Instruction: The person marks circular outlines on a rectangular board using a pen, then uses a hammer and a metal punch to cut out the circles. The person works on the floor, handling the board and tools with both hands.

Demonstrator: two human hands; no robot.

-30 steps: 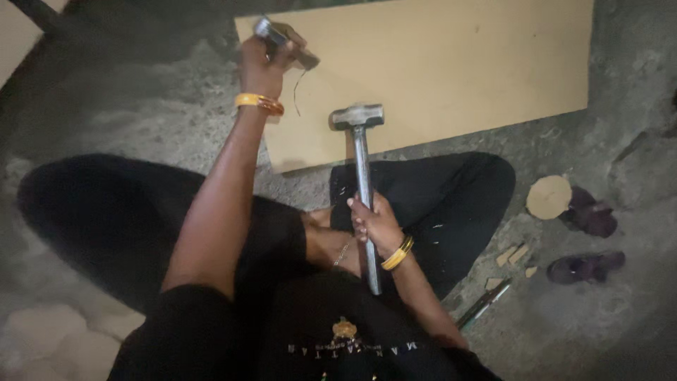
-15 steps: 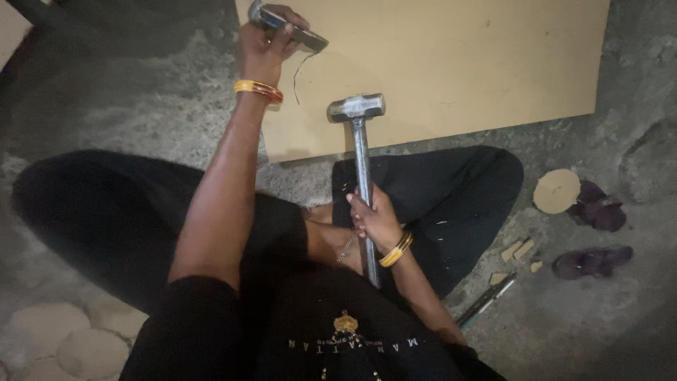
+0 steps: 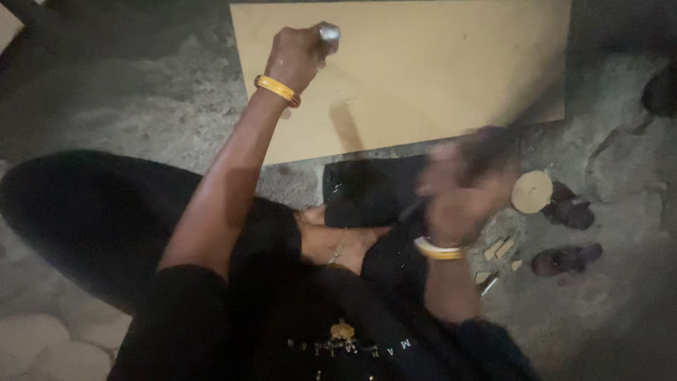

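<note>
A short metal tool (image 3: 328, 32), probably a chisel or punch, is held upright against the tan board (image 3: 437, 77), near the board's upper left part. It is gripped in the fist of the left hand (image 3: 296, 56), which is clenched round its shank so that only the bright struck end shows above the fingers. The tool is judged to be stiff, heavy for its size and smooth, so that it is best taken low on the shank, the top being left free.

The right hand (image 3: 462, 201) is blurred by motion, above the lap and right of the board's near edge. It seems to be closed on a dark hammer handle (image 3: 493, 152), seen only as a streak; the head cannot be made out. A hammer is judged top-heavy and is best held well down the handle.

The board lies flat on the rough concrete floor (image 3: 141, 106), its near edge just beyond the crossed legs (image 3: 367, 190). It appears thin and rigid, with open surface to the right of the tool. Yellow bangles (image 3: 278, 89) are worn on both wrists. To the right, a round wooden disc (image 3: 532, 191), small wood offcuts (image 3: 499, 248) and a pair of dark sandals (image 3: 568, 236) lie on the floor, near the swinging hand, so less room is left on that side.
</note>
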